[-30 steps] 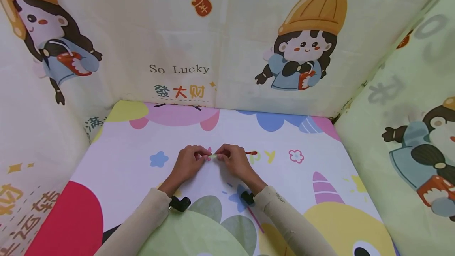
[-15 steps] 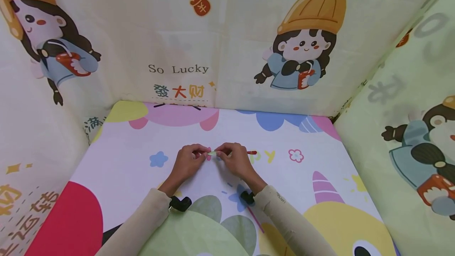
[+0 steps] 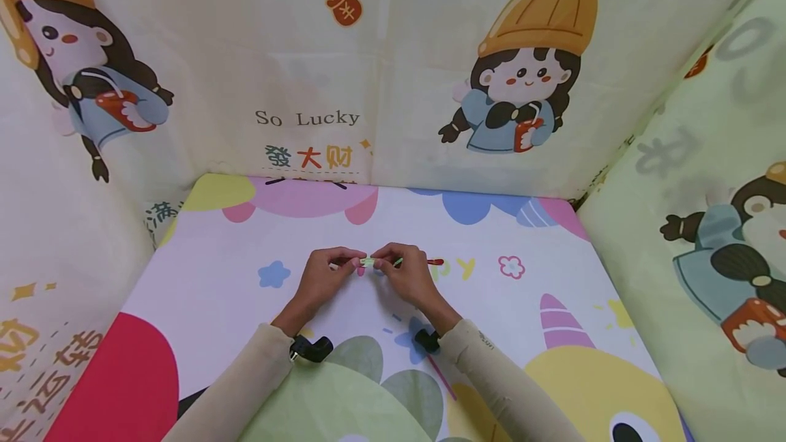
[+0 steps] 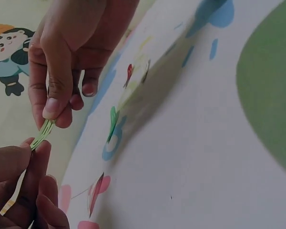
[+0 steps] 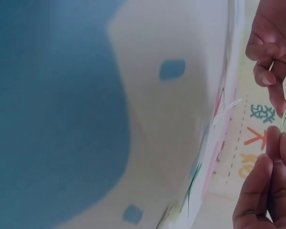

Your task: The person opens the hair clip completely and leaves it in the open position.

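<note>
Both hands meet above the middle of the table, holding a light green hair clip [image 4: 43, 135] between them. My left hand [image 3: 324, 280] pinches one end with thumb and fingertips. My right hand [image 3: 402, 273] pinches the other end from the right, its remaining fingers loosely bent. The clip is slim, with slots along its length, and its ends are hidden under the fingertips. In the left wrist view, a darker green clip [image 4: 113, 120] lies on the table beyond the hands, with a red clip [image 4: 129, 74] farther right and a pinkish-red clip [image 4: 96, 194] toward the left.
A white clip [image 5: 227, 109] shows beside the pinkish-red one in the right wrist view. The cartoon-printed table cover [image 3: 227, 333] lies flat. Printed cloth walls [image 3: 405, 87] stand at the back and both sides.
Both hands have risen slightly in the head view, still close together. More of the light green clip shows between the fingertips, and the darker green clip is now visible past the right hand.
</note>
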The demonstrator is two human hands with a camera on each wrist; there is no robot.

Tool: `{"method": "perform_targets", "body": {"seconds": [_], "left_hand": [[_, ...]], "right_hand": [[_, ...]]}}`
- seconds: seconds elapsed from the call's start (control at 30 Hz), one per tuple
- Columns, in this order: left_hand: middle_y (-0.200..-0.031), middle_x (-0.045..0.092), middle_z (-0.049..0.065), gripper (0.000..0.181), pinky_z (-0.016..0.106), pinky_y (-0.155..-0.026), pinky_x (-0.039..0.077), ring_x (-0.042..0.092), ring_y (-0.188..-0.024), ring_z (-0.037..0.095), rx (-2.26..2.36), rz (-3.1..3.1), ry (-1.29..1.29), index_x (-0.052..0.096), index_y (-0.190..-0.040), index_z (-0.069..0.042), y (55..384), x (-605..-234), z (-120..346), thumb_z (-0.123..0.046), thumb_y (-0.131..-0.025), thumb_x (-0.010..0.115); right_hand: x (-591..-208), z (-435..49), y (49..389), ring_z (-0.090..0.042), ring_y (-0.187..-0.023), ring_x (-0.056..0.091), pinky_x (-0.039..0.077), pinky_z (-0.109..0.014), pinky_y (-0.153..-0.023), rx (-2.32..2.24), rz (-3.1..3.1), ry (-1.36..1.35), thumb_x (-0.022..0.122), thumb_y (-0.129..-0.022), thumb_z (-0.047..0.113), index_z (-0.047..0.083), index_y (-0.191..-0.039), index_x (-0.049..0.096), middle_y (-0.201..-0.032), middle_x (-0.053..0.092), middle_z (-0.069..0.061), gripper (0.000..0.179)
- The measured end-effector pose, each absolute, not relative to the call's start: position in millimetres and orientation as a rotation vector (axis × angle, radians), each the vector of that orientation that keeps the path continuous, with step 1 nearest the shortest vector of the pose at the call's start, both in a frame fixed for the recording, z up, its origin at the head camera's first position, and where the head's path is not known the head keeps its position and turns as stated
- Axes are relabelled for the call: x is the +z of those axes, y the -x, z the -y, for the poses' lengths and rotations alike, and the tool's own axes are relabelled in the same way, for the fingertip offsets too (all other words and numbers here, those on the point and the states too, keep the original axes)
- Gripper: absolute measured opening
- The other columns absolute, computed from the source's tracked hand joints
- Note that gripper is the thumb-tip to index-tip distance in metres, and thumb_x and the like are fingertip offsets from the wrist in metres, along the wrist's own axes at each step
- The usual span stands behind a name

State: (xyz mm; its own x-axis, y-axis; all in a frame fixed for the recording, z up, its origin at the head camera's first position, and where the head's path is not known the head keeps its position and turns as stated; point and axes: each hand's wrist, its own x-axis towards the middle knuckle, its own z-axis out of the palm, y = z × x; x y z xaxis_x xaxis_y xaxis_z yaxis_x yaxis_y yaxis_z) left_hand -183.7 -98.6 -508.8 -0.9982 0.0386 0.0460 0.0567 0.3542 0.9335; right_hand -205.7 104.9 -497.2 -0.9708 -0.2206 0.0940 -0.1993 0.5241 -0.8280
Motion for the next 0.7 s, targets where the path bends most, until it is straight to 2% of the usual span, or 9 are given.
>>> {"method": "perform_targets", "body": {"seconds": [0.13,0.3,0.5,0.7], "left_hand": [[-0.114,0.081,0.004,0.018,0.026,-0.086,0.048,0.067,-0.099,0.016,-1.884,2.523,0.061,0.083,-0.116,-0.016,184,-510,99,-0.016,-0.100,0.076],[-0.120,0.080,0.008,0.020,0.019,-0.074,0.047,0.066,-0.097,0.015,-2.008,2.428,0.056,0.082,-0.117,-0.013,184,-508,99,-0.012,-0.099,0.076],[-0.120,0.079,0.010,0.019,0.017,-0.067,0.044,0.065,-0.092,0.011,-2.103,2.372,0.054,0.082,-0.117,-0.009,184,-505,98,-0.009,-0.099,0.075],[-0.115,0.079,0.012,0.018,0.020,-0.068,0.049,0.067,-0.091,0.014,-2.162,2.345,0.026,0.081,-0.116,-0.007,183,-507,98,-0.008,-0.099,0.074]], "right_hand": [[-494,-104,206,-0.015,-0.074,0.062,0.048,-0.023,-0.066,-1.543,-2.685,0.359,0.080,-0.095,0.010,0.016,-0.098,0.083,-0.082,0.079,-0.001,0.008],[-491,-104,205,-0.014,-0.070,0.059,0.044,-0.022,-0.061,-1.624,-2.631,0.318,0.078,-0.094,0.002,0.014,-0.095,0.084,-0.080,0.078,-0.001,0.013],[-489,-103,204,-0.012,-0.067,0.056,0.039,-0.021,-0.058,-1.643,-2.625,0.272,0.076,-0.094,0.001,0.013,-0.091,0.084,-0.077,0.077,-0.001,0.015],[-486,-102,202,-0.015,-0.069,0.055,0.040,-0.023,-0.060,-1.656,-2.587,0.233,0.076,-0.094,0.002,0.013,-0.091,0.084,-0.078,0.077,-0.002,0.014]]}}
